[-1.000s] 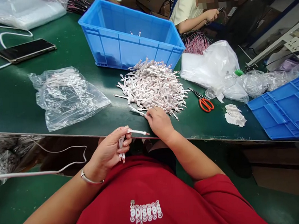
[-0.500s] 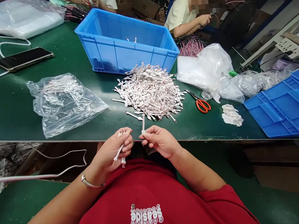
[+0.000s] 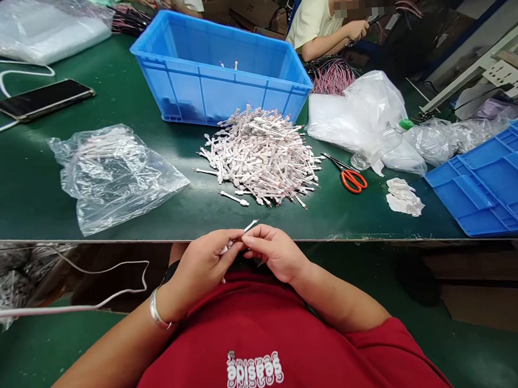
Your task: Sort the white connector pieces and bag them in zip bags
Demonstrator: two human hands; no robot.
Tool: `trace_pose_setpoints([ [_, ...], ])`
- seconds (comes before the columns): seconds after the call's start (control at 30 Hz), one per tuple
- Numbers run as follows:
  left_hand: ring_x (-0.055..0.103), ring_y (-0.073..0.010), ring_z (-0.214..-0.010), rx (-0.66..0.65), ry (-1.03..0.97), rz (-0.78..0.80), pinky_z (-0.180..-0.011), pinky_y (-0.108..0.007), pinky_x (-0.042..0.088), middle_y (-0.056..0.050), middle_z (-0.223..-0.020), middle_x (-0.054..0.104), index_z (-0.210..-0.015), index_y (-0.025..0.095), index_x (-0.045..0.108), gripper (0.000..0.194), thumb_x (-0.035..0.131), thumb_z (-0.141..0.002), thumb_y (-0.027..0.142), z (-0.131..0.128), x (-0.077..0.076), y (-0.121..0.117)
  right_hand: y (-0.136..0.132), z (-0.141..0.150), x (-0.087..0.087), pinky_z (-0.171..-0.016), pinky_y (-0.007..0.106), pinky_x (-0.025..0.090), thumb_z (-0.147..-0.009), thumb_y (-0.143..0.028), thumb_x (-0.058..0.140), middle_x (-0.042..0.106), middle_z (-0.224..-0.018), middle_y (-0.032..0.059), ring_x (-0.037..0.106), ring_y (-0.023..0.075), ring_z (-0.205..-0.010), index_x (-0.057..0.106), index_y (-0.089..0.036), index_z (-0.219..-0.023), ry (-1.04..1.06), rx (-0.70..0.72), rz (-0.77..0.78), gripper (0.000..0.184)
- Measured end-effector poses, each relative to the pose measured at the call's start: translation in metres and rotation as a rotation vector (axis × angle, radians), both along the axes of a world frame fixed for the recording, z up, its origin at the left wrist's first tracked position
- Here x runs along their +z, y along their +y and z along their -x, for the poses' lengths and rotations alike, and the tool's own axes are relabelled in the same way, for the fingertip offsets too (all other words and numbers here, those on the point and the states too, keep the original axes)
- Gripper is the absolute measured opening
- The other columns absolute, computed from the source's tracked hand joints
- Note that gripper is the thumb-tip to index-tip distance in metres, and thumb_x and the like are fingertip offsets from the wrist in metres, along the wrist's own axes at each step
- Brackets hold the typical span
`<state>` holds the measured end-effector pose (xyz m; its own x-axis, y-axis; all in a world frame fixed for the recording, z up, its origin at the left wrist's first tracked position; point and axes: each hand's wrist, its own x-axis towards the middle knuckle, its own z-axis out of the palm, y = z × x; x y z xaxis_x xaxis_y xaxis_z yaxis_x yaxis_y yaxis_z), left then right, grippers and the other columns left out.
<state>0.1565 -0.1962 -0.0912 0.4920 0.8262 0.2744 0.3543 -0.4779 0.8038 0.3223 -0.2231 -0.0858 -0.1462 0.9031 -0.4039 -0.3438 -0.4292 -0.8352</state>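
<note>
Hands: the left hand (image 3: 206, 268) and right hand (image 3: 274, 252) are curled, nearly touching, both pinching one white cable (image 3: 247, 226).
Pile: countless white cables (image 3: 260, 155) lie far of them on the green table (image 3: 33, 198).
Blue bins: two, a blue crate (image 3: 221, 66) far, a blue tray (image 3: 484, 184) right.
Scissors: one orange pair (image 3: 353, 181).

Our left hand (image 3: 206, 265) and right hand (image 3: 275, 252) come together in front of our chest, both curled and turned inward, with the fingertips (image 3: 239, 235) meeting. Our left forearm (image 3: 114, 352) and right forearm (image 3: 337, 298) slant inward toward them.
</note>
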Motion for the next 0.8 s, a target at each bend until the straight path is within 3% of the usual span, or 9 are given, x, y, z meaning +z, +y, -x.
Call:
trace_pose_setpoints([
  [0.1, 0.059, -0.011, -0.065, 0.16, -0.18, 0.322, -0.061, -0.021, 0.045, -0.002, -0.075, 0.068, -0.087, 0.017, 0.068, 0.018, 0.06, -0.083, 0.032, -0.002, 0.003, 0.001, -0.004, -0.002, -0.003, -0.072, 0.028, 0.051, -0.078, -0.038, 0.067, 0.066, -0.081, 0.0013, 0.062, 0.0127, -0.076, 0.066, -0.02, -0.095, -0.289, 0.033, -0.337, 0.025],
  [0.2, 0.039, -0.0053, -0.044, 0.313, -0.495, 0.716, -0.041, -0.017, 0.031, 0.005, -0.052, 0.048, -0.08, 0.016, 0.063, 0.024, 0.071, -0.074, 0.037, -0.004, 0.005, 0.005, -0.004, -0.008, -0.008, -0.082, 0.035, 0.05, -0.084, -0.033, 0.062, 0.064, -0.086, 0.005, 0.06, 0.0172, -0.085, 0.065, -0.021, -0.106, -0.834, -0.099, -0.742, 0.025],
  [0.27, 0.028, -0.0032, -0.038, 0.312, -0.672, 0.955, -0.036, -0.015, 0.022, 0.009, -0.044, 0.035, -0.076, 0.015, 0.058, 0.029, 0.077, -0.066, 0.036, -0.005, 0.008, 0.008, -0.002, -0.013, -0.012, -0.087, 0.038, 0.048, -0.084, -0.031, 0.063, 0.063, -0.097, 0.0088, 0.058, 0.0202, -0.095, 0.065, -0.022, -0.108, -1.141, -0.198, -0.908, 0.026],
  [0.33, 0.024, -0.002, -0.036, 0.268, -0.744, 1.109, -0.034, -0.014, 0.018, 0.01, -0.041, 0.031, -0.071, 0.014, 0.055, 0.034, 0.081, -0.06, 0.032, -0.005, 0.012, 0.011, 0.001, -0.018, -0.014, -0.091, 0.038, 0.047, -0.086, -0.029, 0.061, 0.061, -0.11, 0.0113, 0.056, 0.0221, -0.105, 0.064, -0.023, -0.113, -1.261, -0.207, -0.972, 0.028],
  [0.5, 0.023, -0.0011, -0.035, 0.195, -0.79, 1.241, -0.031, -0.012, 0.019, 0.01, -0.042, 0.03, -0.065, 0.014, 0.052, 0.036, 0.084, -0.057, 0.028, -0.002, 0.016, 0.013, 0.006, -0.023, -0.014, -0.091, 0.04, 0.047, -0.091, -0.027, 0.052, 0.066, -0.104, 0.0096, 0.06, 0.0215, -0.098, 0.063, -0.024, -0.116, -1.166, -0.077, -0.925, 0.027],
  [0.67, 0.023, -0.0014, -0.035, 0.154, -0.853, 1.314, -0.03, -0.011, 0.02, 0.01, -0.045, 0.028, -0.067, 0.013, 0.053, 0.025, 0.076, -0.069, 0.021, 0.0, 0.012, 0.015, 0.004, -0.02, -0.008, -0.083, 0.037, 0.049, -0.089, -0.031, 0.055, 0.071, -0.091, 0.0079, 0.063, 0.0199, -0.084, 0.07, -0.022, -0.094, -1.079, -0.06, -0.838, 0.019],
  [0.73, 0.024, -0.002, -0.035, 0.162, -0.908, 1.34, -0.03, -0.01, 0.02, 0.009, -0.047, 0.028, -0.076, 0.012, 0.058, 0.015, 0.066, -0.081, 0.024, 0.0, 0.013, 0.016, 0.003, -0.017, -0.004, -0.077, 0.034, 0.05, -0.087, -0.034, 0.057, 0.071, -0.083, 0.0067, 0.063, 0.0183, -0.077, 0.07, -0.021, -0.087, -0.976, -0.06, -0.703, 0.019],
  [0.8, 0.027, -0.003, -0.036, 0.182, -0.974, 1.371, -0.029, -0.01, 0.02, 0.007, -0.049, 0.031, -0.082, 0.01, 0.06, 0.026, 0.048, -0.093, 0.031, 0.0, 0.015, 0.017, 0.003, -0.013, 0.0, -0.065, 0.029, 0.05, -0.084, -0.039, 0.059, 0.069, -0.073, 0.0048, 0.062, 0.0154, -0.065, 0.068, -0.02, -0.08, -0.782, -0.042, -0.476, 0.022],
])
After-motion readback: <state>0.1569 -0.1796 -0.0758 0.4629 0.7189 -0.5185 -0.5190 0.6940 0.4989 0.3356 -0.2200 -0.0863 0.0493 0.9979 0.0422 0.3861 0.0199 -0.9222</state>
